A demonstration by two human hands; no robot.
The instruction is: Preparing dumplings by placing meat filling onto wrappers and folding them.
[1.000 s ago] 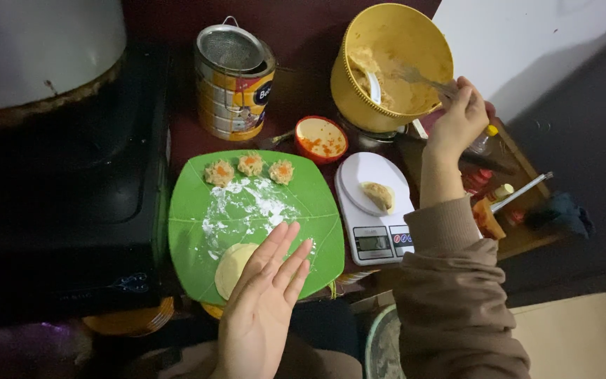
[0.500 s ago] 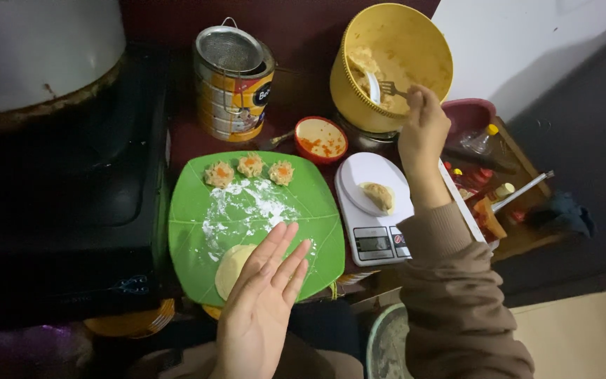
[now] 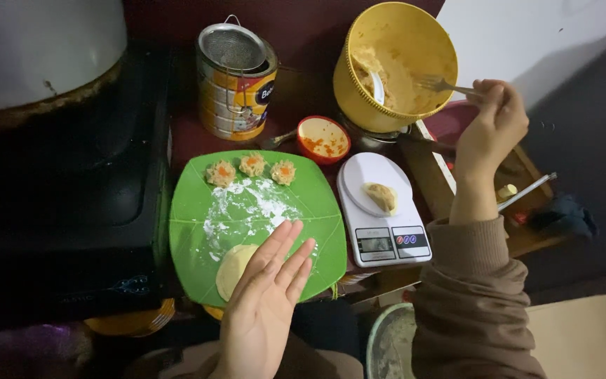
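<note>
**Dumpling station, two hands at work**

Left hand [image 3: 264, 298]: released, palm up, fingers flat and together, held over the near edge of the green leaf-shaped plate [image 3: 191, 203]. It grips nothing. A round pale dough wrapper [image 3: 231, 270] lies on the plate just left of it, partly under the fingers.

Right hand [image 3: 491, 126]: clenched on the handle of a metal fork [image 3: 438, 85], raised at the far right. The fork's tines reach into the mouth of the yellow bowl [image 3: 429, 49], which is tilted toward the camera and smeared with pale filling.

Plate contents: three shaped dumplings [image 3: 252, 168] with orange tops in a row along the far edge; scattered white flour [image 3: 261, 203] in the middle.

Right of the plate: white kitchen scale [image 3: 394, 242] with a lump of filling [image 3: 381, 196] on its round platform.

Far of the plate: small red bowl [image 3: 322, 137] holding orange bits, a spoon handle beside it; a printed tin can [image 3: 236, 91] with a mesh strainer resting on top.

Left: dark stove [image 3: 64, 196] with a large pale pot [image 3: 36, 42] at the far corner.

Support: dark red surface [image 3: 184, 133]
</note>
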